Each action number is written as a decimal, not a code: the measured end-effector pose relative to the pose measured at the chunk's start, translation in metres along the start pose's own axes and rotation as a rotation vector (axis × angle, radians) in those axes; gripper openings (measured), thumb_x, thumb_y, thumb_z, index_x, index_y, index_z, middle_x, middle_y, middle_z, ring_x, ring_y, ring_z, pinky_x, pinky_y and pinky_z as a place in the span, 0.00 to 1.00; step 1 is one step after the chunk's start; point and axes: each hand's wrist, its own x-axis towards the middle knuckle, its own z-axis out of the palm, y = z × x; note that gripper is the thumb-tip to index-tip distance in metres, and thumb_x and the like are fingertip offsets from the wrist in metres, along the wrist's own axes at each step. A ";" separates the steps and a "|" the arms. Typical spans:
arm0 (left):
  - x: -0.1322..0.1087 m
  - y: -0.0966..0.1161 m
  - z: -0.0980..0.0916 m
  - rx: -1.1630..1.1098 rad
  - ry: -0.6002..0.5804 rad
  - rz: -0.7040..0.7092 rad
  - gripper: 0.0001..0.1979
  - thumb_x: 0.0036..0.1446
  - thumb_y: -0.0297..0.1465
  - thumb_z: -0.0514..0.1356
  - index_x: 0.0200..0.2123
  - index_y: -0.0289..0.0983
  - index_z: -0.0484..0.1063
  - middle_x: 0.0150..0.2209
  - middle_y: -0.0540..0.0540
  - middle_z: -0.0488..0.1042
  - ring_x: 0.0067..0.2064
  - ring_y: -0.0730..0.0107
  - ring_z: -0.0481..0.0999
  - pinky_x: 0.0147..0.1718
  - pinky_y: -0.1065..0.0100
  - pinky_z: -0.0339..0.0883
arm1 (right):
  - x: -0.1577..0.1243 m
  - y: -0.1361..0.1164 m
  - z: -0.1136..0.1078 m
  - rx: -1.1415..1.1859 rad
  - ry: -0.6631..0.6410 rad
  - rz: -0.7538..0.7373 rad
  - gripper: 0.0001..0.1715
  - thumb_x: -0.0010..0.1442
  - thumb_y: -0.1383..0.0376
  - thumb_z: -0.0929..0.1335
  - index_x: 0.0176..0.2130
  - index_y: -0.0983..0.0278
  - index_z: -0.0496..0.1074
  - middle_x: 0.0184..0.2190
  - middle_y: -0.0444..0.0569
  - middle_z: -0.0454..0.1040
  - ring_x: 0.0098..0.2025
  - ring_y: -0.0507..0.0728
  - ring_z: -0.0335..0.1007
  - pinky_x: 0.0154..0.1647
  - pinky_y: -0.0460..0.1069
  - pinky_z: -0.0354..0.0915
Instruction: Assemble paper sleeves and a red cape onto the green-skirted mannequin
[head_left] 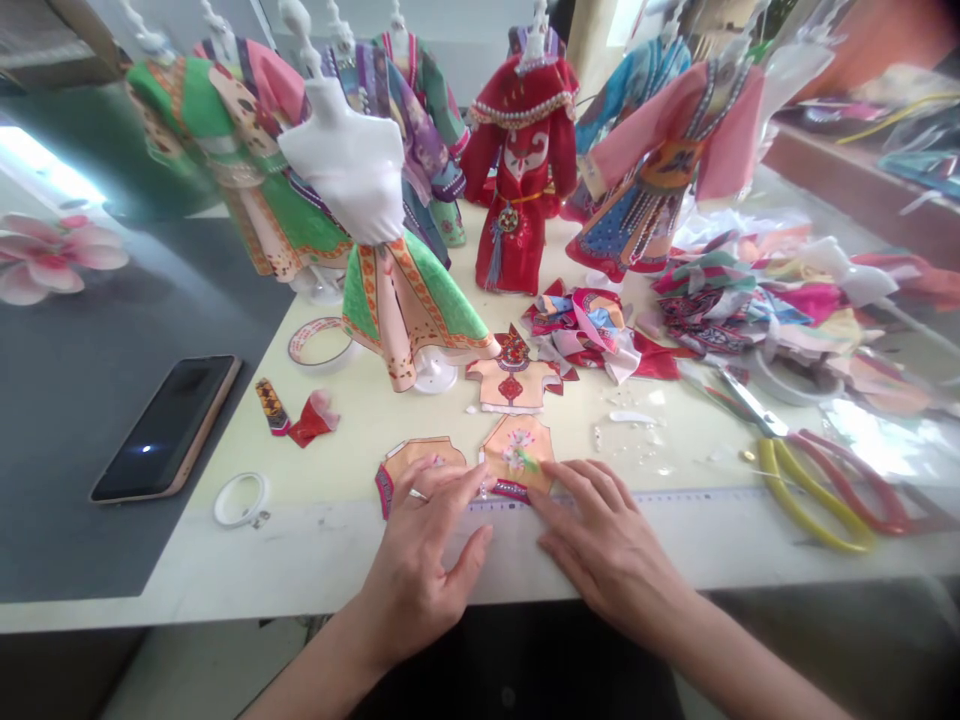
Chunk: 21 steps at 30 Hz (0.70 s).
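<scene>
Flowered cloth piece (517, 436): just below the frame's centre, flat on the desk (300, 555).
Left hand (427, 545): grip wide, thumb apart from forefinger, fingers over the second peach piece (435, 450), forefinger reaching the flowered one's left edge.
Right hand (604, 525): fingertips at its right edge; the underside is hidden, so I cannot tell whether the grip pinches.
Scissors (814, 490): right of frame.
Phone (169, 425): left of frame.

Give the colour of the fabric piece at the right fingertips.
The fabric piece is peach with a floral motif: head view.
</scene>
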 end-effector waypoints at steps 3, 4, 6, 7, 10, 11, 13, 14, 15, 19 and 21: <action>0.000 0.001 0.003 -0.005 -0.005 -0.039 0.28 0.56 0.23 0.57 0.59 0.35 0.55 0.46 0.40 0.73 0.50 0.58 0.69 0.55 0.49 0.60 | 0.000 0.000 -0.001 -0.002 -0.013 0.015 0.20 0.61 0.69 0.63 0.53 0.67 0.66 0.54 0.60 0.62 0.55 0.66 0.56 0.55 0.66 0.59; 0.000 0.001 0.003 -0.002 -0.010 -0.058 0.28 0.56 0.24 0.57 0.60 0.35 0.55 0.47 0.39 0.72 0.51 0.58 0.69 0.54 0.49 0.61 | 0.000 0.000 -0.001 -0.001 -0.016 0.018 0.20 0.61 0.69 0.63 0.54 0.67 0.66 0.54 0.60 0.62 0.55 0.66 0.56 0.55 0.66 0.59; 0.000 0.001 0.004 0.026 -0.038 -0.062 0.29 0.57 0.24 0.57 0.61 0.36 0.53 0.47 0.39 0.73 0.51 0.57 0.69 0.54 0.49 0.60 | 0.000 0.001 -0.001 0.001 -0.023 0.020 0.21 0.61 0.69 0.63 0.54 0.67 0.65 0.55 0.60 0.62 0.55 0.66 0.56 0.55 0.66 0.59; 0.000 0.000 0.003 0.045 -0.058 -0.047 0.30 0.57 0.24 0.56 0.61 0.36 0.52 0.46 0.40 0.74 0.51 0.57 0.69 0.55 0.48 0.58 | 0.000 0.001 -0.001 0.001 -0.025 0.019 0.21 0.61 0.69 0.63 0.54 0.66 0.65 0.55 0.60 0.62 0.55 0.66 0.56 0.55 0.66 0.59; 0.002 0.000 0.003 0.099 -0.089 0.008 0.30 0.57 0.23 0.57 0.62 0.34 0.52 0.44 0.42 0.76 0.50 0.59 0.70 0.57 0.48 0.53 | -0.001 0.002 -0.001 0.007 -0.032 0.019 0.21 0.61 0.69 0.63 0.54 0.66 0.66 0.55 0.60 0.63 0.55 0.66 0.57 0.54 0.66 0.60; 0.002 0.000 0.002 0.108 -0.084 0.014 0.30 0.57 0.22 0.57 0.61 0.34 0.53 0.44 0.42 0.76 0.49 0.59 0.70 0.57 0.48 0.52 | -0.001 0.002 -0.001 0.010 -0.034 0.018 0.21 0.61 0.69 0.63 0.54 0.66 0.66 0.55 0.60 0.63 0.55 0.66 0.57 0.54 0.66 0.60; 0.003 0.001 0.002 0.117 -0.072 0.019 0.30 0.56 0.22 0.57 0.61 0.33 0.53 0.43 0.42 0.76 0.49 0.60 0.71 0.57 0.49 0.52 | -0.002 0.003 -0.001 0.019 -0.025 0.013 0.20 0.61 0.69 0.63 0.54 0.66 0.66 0.55 0.60 0.63 0.55 0.66 0.57 0.54 0.66 0.60; 0.003 0.001 0.002 0.117 -0.069 0.021 0.30 0.56 0.21 0.57 0.61 0.33 0.53 0.43 0.43 0.76 0.48 0.60 0.71 0.57 0.49 0.52 | -0.003 0.003 -0.001 0.024 -0.018 0.009 0.20 0.61 0.69 0.63 0.53 0.67 0.66 0.55 0.60 0.63 0.55 0.66 0.57 0.55 0.66 0.60; 0.003 0.001 0.002 0.117 -0.069 0.021 0.30 0.56 0.21 0.57 0.61 0.33 0.53 0.43 0.43 0.76 0.48 0.60 0.71 0.57 0.49 0.52 | -0.004 0.004 -0.001 0.028 -0.007 0.006 0.20 0.61 0.70 0.63 0.53 0.67 0.66 0.55 0.60 0.63 0.55 0.66 0.57 0.55 0.66 0.59; 0.003 0.002 0.002 0.123 -0.073 0.024 0.30 0.56 0.22 0.57 0.61 0.35 0.54 0.43 0.43 0.76 0.48 0.59 0.71 0.56 0.49 0.53 | -0.005 0.003 -0.003 0.037 -0.005 0.007 0.22 0.61 0.70 0.64 0.55 0.69 0.65 0.57 0.61 0.60 0.56 0.66 0.55 0.56 0.66 0.58; 0.003 0.001 0.002 0.122 -0.076 0.023 0.29 0.56 0.22 0.57 0.61 0.34 0.54 0.43 0.43 0.76 0.48 0.59 0.71 0.56 0.49 0.53 | -0.003 0.002 -0.003 0.033 -0.022 0.009 0.22 0.61 0.68 0.64 0.55 0.68 0.65 0.57 0.61 0.60 0.57 0.67 0.54 0.56 0.66 0.58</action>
